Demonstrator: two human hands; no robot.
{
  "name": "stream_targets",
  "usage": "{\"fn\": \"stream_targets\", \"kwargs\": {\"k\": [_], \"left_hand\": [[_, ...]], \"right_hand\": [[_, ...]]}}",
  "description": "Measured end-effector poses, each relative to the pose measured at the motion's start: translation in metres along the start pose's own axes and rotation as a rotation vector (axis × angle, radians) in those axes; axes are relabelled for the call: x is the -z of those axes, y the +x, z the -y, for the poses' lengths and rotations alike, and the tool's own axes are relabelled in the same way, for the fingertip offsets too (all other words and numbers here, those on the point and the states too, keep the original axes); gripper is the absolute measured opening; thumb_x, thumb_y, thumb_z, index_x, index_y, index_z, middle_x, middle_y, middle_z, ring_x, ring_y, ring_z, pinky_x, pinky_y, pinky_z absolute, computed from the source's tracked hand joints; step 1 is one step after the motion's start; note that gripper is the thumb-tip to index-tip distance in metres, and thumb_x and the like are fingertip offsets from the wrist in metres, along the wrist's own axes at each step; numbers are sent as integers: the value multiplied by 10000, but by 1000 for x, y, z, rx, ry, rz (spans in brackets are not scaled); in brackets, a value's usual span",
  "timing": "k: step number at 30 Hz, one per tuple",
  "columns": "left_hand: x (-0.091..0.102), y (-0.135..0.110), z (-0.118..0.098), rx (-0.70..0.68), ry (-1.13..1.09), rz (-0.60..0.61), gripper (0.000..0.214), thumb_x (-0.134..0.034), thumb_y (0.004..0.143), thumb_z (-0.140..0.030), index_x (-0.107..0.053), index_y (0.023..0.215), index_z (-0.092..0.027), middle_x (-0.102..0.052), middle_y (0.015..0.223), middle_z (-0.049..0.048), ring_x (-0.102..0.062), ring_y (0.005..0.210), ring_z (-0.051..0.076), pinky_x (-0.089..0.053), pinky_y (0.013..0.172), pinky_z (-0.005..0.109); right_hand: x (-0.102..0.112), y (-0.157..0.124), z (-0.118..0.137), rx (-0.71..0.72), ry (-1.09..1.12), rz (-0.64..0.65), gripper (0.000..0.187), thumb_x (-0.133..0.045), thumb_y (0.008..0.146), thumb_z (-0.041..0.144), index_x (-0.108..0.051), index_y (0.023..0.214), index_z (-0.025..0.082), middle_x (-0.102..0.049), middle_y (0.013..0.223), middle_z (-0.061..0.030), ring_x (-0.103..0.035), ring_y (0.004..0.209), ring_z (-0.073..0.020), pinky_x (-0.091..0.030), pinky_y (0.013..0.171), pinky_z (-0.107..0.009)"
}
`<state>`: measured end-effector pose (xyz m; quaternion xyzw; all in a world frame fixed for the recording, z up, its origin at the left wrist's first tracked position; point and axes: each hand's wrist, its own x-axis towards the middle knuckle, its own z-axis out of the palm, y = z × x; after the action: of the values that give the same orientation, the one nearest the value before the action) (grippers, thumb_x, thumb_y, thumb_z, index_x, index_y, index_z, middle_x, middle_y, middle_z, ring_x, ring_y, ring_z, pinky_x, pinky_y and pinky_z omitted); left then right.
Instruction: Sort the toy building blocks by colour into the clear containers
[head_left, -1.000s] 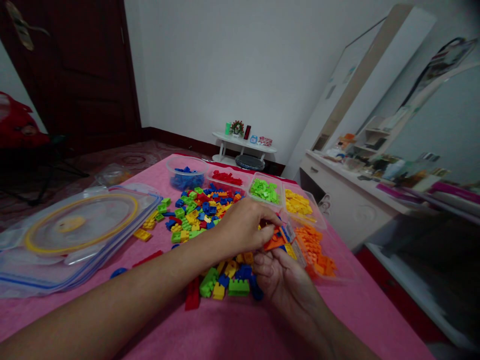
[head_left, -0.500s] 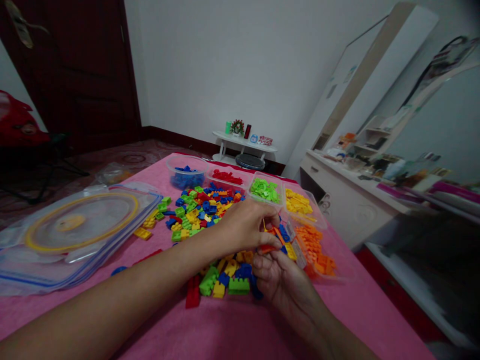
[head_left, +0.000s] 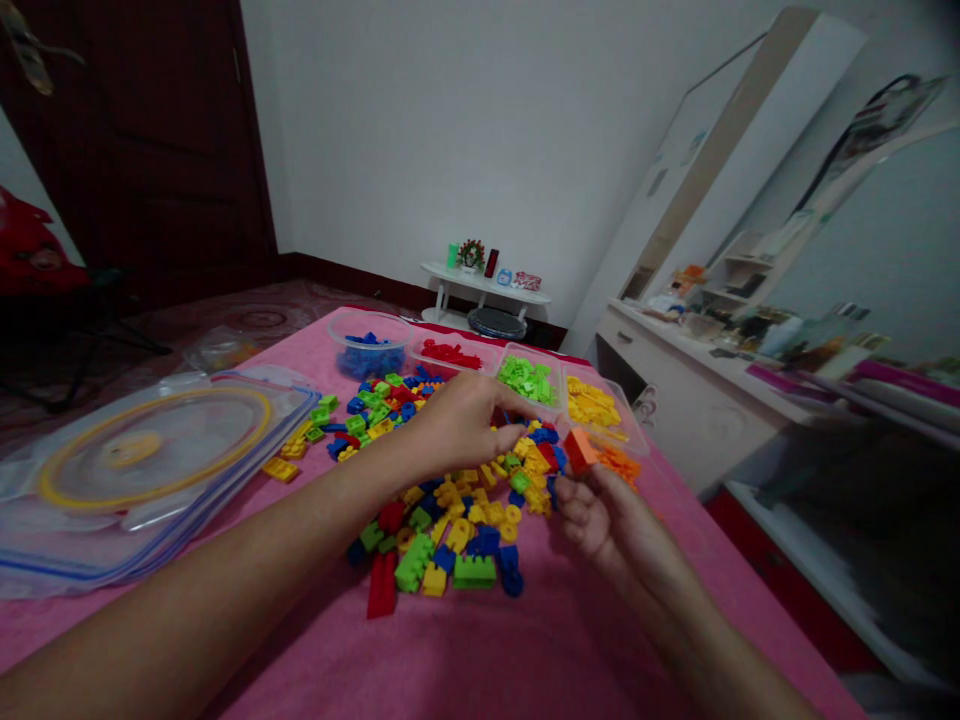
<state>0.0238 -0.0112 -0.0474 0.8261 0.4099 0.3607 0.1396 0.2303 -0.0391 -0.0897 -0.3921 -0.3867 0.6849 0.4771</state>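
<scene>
A pile of mixed coloured building bricks [head_left: 442, 500] lies on the pink table cover [head_left: 525, 650]. My left hand [head_left: 457, 425] hovers over the pile's far part, fingers curled in a pinch near small yellow and blue bricks; what it holds is hidden. My right hand [head_left: 600, 510] is at the pile's right edge, fingers pinched on an orange brick [head_left: 579, 449] held up near the tub of orange bricks [head_left: 619, 462].
A row of clear tubs stands at the far edge: blue [head_left: 367, 350], red [head_left: 448, 354], green [head_left: 527, 379], yellow [head_left: 592, 402]. Clear zip bags with a yellow ring [head_left: 142, 460] lie left. A white dresser [head_left: 697, 400] and small white table [head_left: 487, 285] stand beyond.
My hands have parted. The right hand has lifted one orange brick toward the orange tub; the left has moved back over the pile. More of the pile shows.
</scene>
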Motion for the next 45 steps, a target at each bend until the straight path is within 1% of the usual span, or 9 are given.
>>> {"fn": "stream_targets", "kwargs": {"k": [7, 11, 17, 23, 29, 32, 37, 41, 45], "left_hand": [[19, 4, 42, 130, 38, 93, 389, -529, 644, -88, -728, 959, -201, -722, 909, 26, -626, 783, 154, -442, 727, 232], [27, 5, 57, 187, 51, 79, 348, -535, 674, -123, -730, 954, -191, -720, 938, 31, -634, 817, 157, -440, 730, 220], [40, 1, 84, 325, 143, -34, 286, -555, 709, -217, -731, 929, -164, -728, 841, 44, -640, 745, 170, -432, 652, 229], [47, -6, 106, 382, 165, -93, 261, -582, 702, -229, -734, 906, -166, -721, 794, 52, -632, 714, 167, -423, 635, 233], [43, -7, 110, 416, 187, 39, 256, -599, 679, -201, -737, 887, -146, -715, 748, 48, -621, 662, 150, -408, 586, 210], [40, -6, 114, 442, 255, 64, 260, -602, 684, -191, -738, 904, -162, -714, 746, 40, -624, 670, 152, -422, 609, 212], [37, -7, 128, 399, 408, 25, 302, -599, 702, -198, -727, 975, -199, -714, 949, 53, -630, 901, 209, -445, 786, 253], [32, -10, 138, 423, 391, 111, 335, -583, 711, -180, -713, 1020, -193, -702, 1003, 64, -631, 922, 210, -452, 803, 257], [26, -13, 146, 471, 377, 149, 347, -601, 684, -163, -714, 1010, -206, -710, 961, 59, -635, 876, 197, -457, 773, 247]], "right_hand": [[51, -1, 75, 437, -925, -401, 308, -684, 664, 433, -572, 777, 170, -564, 536, 15, -479, 438, -99, -381, 436, -213], [66, -4, 96, 518, -1483, -533, 351, -616, 699, 503, -635, 850, 187, -641, 663, -39, -571, 553, -166, -370, 474, -247], [20, 1, 105, 571, -1812, -481, 268, -568, 727, 481, -672, 790, 242, -657, 689, -40, -568, 589, -186, -321, 504, -267], [-3, 11, 111, 351, -2073, -489, 247, -573, 693, 494, -657, 700, 261, -631, 681, -63, -535, 600, -204, -260, 503, -292], [45, 24, 103, 2, -2123, -363, 155, -621, 672, 403, -650, 643, 254, -643, 756, -100, -575, 675, -243, -308, 543, -337], [49, 29, 100, -49, -2151, -349, 63, -640, 667, 287, -648, 723, 258, -654, 802, -82, -595, 701, -226, -342, 556, -313], [-5, 38, 81, 237, -2085, -17, 171, -557, 762, 308, -633, 911, 270, -666, 833, -34, -605, 743, -186, -365, 566, -255], [-54, 60, 42, 461, -2002, 280, 306, -593, 695, 193, -637, 993, 245, -658, 1027, -34, -592, 947, -193, -397, 734, -251], [-70, 88, 7, 432, -2063, 388, 496, -593, 606, 97, -611, 1076, 256, -623, 1118, -49, -590, 985, -227, -396, 696, -265]]}}
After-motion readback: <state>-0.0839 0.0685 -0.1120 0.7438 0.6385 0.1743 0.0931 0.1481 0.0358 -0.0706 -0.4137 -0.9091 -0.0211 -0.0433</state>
